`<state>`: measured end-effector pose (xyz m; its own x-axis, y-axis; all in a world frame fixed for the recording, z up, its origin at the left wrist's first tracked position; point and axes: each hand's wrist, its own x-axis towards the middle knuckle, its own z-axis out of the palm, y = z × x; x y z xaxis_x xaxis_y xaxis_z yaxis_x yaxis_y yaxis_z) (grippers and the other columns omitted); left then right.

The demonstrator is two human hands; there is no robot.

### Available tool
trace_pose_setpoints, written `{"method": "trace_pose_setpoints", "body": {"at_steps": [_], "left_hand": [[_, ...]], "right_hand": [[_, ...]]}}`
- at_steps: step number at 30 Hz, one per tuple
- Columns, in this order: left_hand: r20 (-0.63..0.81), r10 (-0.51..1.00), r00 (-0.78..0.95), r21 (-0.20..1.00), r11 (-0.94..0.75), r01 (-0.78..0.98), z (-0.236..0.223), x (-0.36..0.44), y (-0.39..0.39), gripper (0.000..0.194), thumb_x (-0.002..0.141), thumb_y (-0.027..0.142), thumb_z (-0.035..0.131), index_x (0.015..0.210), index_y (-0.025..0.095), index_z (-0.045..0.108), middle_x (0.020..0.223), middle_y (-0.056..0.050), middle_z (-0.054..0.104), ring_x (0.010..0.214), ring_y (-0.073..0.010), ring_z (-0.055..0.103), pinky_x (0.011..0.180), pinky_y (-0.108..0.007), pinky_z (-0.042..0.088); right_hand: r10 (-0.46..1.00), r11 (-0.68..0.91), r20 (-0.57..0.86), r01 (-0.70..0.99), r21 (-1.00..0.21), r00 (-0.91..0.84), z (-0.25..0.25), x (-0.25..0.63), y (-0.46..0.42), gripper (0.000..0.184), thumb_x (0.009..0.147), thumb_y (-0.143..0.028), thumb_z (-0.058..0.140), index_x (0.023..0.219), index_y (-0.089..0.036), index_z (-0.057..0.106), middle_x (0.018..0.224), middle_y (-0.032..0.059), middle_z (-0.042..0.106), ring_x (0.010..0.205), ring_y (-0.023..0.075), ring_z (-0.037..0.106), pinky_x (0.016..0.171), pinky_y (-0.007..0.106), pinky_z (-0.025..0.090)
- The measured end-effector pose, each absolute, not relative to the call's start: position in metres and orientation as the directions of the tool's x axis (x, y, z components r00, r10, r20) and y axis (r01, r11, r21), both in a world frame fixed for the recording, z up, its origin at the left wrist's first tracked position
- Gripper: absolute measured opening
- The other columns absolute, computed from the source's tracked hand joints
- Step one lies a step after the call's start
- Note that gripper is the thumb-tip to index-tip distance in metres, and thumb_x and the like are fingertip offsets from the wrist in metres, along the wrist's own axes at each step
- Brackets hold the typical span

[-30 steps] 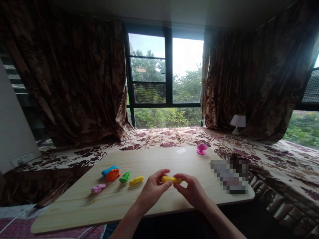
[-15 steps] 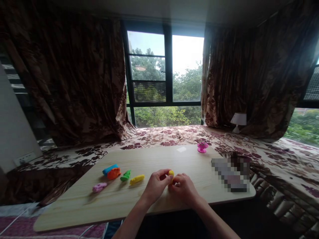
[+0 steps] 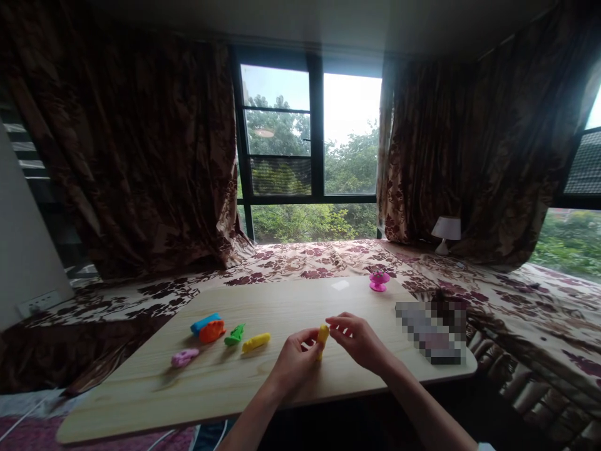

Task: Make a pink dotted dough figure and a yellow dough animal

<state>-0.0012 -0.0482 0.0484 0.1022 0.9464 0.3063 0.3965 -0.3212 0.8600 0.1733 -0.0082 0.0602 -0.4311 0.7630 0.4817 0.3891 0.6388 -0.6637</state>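
An upright, stubby piece of yellow modelling clay is pinched between the thumb and fingers of my left hand, just above the table. My right hand is at the clay's upper end, thumb and forefinger bent together at its top right side; its other fingers are slightly apart. Left of my hands lies a yellow clay roll. Beyond it sit a green clay lump, an orange lump against a blue one, and a pink lump.
The pale wooden table has a rounded front left corner. A pink stemmed toy stands near its back edge, beside a white patch. A blurred-out object lies on the right. Behind are a floral-covered ledge and a lamp.
My right hand has risen from the lower side of the yellow clay to its top. More of the clay shows now, standing upright in my left hand. The view has shifted slightly.
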Motion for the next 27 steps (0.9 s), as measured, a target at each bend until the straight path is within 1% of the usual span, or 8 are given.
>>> {"method": "trace_pose_setpoints", "body": {"at_steps": [4,8,10,13,18,21,24,27], "left_hand": [[0.342,0.937,0.072,0.792,-0.329,0.515,0.048,-0.001,-0.047,0.033,0.075,0.034,0.056,0.104,0.020,0.064,0.093,-0.005,0.067,0.082,-0.0192,0.058,0.073,-0.030,0.043],[0.388,0.918,0.083,0.698,-0.351,0.625,0.043,-0.003,-0.047,0.015,0.069,0.028,0.061,0.082,0.024,0.067,0.085,-0.003,0.064,0.087,-0.0218,0.055,0.082,-0.033,0.039],[0.390,0.915,0.103,0.668,-0.358,0.653,0.039,-0.002,-0.048,0.011,0.068,0.025,0.061,0.076,0.025,0.068,0.081,-0.003,0.062,0.088,-0.0225,0.054,0.083,-0.033,0.039],[0.393,0.916,0.085,0.658,-0.344,0.670,0.032,0.000,-0.047,0.019,0.070,0.025,0.058,0.085,0.025,0.069,0.087,-0.003,0.061,0.089,-0.0217,0.056,0.084,-0.032,0.040],[0.403,0.915,0.034,0.684,-0.325,0.653,0.025,-0.006,-0.045,0.040,0.071,0.025,0.056,0.111,0.023,0.061,0.090,-0.003,0.063,0.086,-0.0191,0.059,0.081,-0.030,0.043],[0.419,0.908,-0.014,0.704,-0.316,0.636,0.024,-0.020,-0.048,0.046,0.072,0.024,0.055,0.118,0.020,0.055,0.092,-0.004,0.064,0.085,-0.0188,0.059,0.079,-0.031,0.046],[0.459,0.885,-0.083,0.720,-0.316,0.618,0.022,-0.039,-0.055,0.037,0.078,0.023,0.047,0.113,0.019,0.059,0.100,-0.007,0.063,0.093,-0.0196,0.058,0.087,-0.034,0.043],[0.482,0.864,-0.147,0.747,-0.317,0.585,0.018,-0.051,-0.062,0.032,0.079,0.022,0.044,0.103,0.020,0.064,0.097,-0.006,0.064,0.093,-0.0198,0.059,0.091,-0.036,0.042]], "right_hand": [[0.783,0.616,0.461,0.415,-0.670,-0.419,0.059,0.178,-0.005,0.017,0.078,-0.022,0.057,0.091,-0.020,0.069,0.082,0.0022,0.067,0.068,0.0132,0.062,0.063,0.023,0.048],[0.795,0.600,0.425,0.462,-0.653,-0.432,0.051,0.190,-0.005,0.012,0.072,-0.018,0.061,0.080,-0.021,0.071,0.072,0.0005,0.068,0.066,0.0153,0.062,0.063,0.025,0.048],[0.809,0.587,0.439,0.494,-0.641,-0.391,0.052,0.189,-0.002,0.017,0.077,-0.019,0.056,0.085,-0.021,0.071,0.083,0.0032,0.069,0.077,0.0174,0.063,0.073,0.027,0.047],[0.832,0.548,0.482,0.548,-0.632,-0.276,0.055,0.171,0.009,0.030,0.087,-0.020,0.041,0.106,-0.019,0.064,0.105,0.0077,0.064,0.098,0.0191,0.058,0.088,0.030,0.041],[0.865,0.467,0.467,0.632,-0.619,-0.183,0.049,0.118,0.028,0.037,0.092,-0.024,0.030,0.116,-0.017,0.057,0.114,0.0102,0.060,0.107,0.0197,0.053,0.092,0.032,0.038],[0.882,0.425,0.439,0.690,-0.586,-0.170,0.036,0.098,0.028,0.038,0.094,-0.030,0.028,0.120,-0.019,0.054,0.119,0.0112,0.057,0.114,0.0223,0.048,0.099,0.039,0.031],[0.881,0.429,0.424,0.733,-0.529,-0.210,0.024,0.093,0.016,0.042,0.093,-0.040,0.033,0.127,-0.022,0.048,0.132,0.0116,0.048,0.128,0.0263,0.032,0.104,0.049,0.016],[0.866,0.477,0.392,0.745,-0.466,-0.310,0.016,0.100,-0.005,0.049,0.090,-0.048,0.034,0.132,-0.023,0.043,0.139,0.0107,0.041,0.134,0.0265,0.024,0.106,0.049,0.011]]}}
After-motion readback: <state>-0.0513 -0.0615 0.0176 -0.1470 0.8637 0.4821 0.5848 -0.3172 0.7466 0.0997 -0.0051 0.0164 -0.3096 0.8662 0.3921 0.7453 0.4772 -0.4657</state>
